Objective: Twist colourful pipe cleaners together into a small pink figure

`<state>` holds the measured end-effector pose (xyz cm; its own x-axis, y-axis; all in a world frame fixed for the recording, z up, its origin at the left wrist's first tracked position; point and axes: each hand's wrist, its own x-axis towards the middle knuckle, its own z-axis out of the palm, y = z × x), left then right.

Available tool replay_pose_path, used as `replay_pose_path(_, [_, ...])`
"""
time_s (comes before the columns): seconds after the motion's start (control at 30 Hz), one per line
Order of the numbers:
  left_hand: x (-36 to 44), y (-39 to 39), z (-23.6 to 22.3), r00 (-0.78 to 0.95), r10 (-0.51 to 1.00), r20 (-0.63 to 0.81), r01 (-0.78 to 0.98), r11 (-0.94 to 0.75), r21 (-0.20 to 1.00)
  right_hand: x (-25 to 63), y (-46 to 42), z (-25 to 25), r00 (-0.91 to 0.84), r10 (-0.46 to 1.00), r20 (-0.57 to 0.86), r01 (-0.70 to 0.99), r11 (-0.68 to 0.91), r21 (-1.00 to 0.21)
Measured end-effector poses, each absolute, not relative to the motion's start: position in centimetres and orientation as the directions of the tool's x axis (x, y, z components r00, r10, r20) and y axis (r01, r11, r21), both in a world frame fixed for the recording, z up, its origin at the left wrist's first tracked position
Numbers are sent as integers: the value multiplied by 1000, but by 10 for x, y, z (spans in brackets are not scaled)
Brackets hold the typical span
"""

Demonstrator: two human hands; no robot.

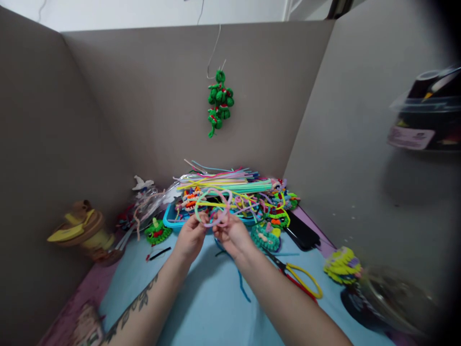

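Pastel pipe cleaners (229, 198) in pink, lilac and mint are bent into loops above the front of the blue tray. My left hand (192, 234) pinches the loops at their lower left. Close beside it, my right hand (232, 233) grips their lower right side with curled fingers. Behind the loops, the blue tray (168, 222) is heaped with colourful pipe cleaners and made-up pieces. Just right of my right hand lies a teal pipe-cleaner piece (265, 239). Scissors (300, 278) with yellow and red handles lie beyond my right forearm.
A green frog-like piece (158, 232) and a black stick (160, 253) lie on the left. On the right are a black phone (302, 231), a yellow-green piece (342, 265) and a jar (392, 298). Grey panels enclose three sides; a green ornament (220, 101) hangs at the back.
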<state>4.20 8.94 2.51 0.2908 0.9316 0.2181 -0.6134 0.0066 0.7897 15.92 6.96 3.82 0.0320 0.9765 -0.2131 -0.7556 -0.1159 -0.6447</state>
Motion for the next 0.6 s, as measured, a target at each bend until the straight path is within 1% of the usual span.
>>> replay_pose_path(0.13, [39,92,27,306,935,179,-688,88,720,156,61,50,-6,988,-157,-760,-106,-641])
replay_pose_path(0.2, [37,93,29,312,936,164,-717,119,687,154,58,54,-27,994,-103,-757,-87,-648])
replay_pose_path(0.3, [35,92,31,337,929,151,-741,163,652,151,56,54,-62,998,17,-705,-32,-709])
replay_pose_path(0.4, [35,90,32,372,917,145,-740,199,642,150,57,50,-44,993,108,-625,56,-779])
replay_pose_path(0.47, [36,89,33,387,911,145,-737,210,642,149,59,46,-21,991,134,-598,95,-796])
replay_pose_path(0.6, [36,88,33,393,904,166,-740,204,642,149,60,43,-10,990,144,-606,108,-788])
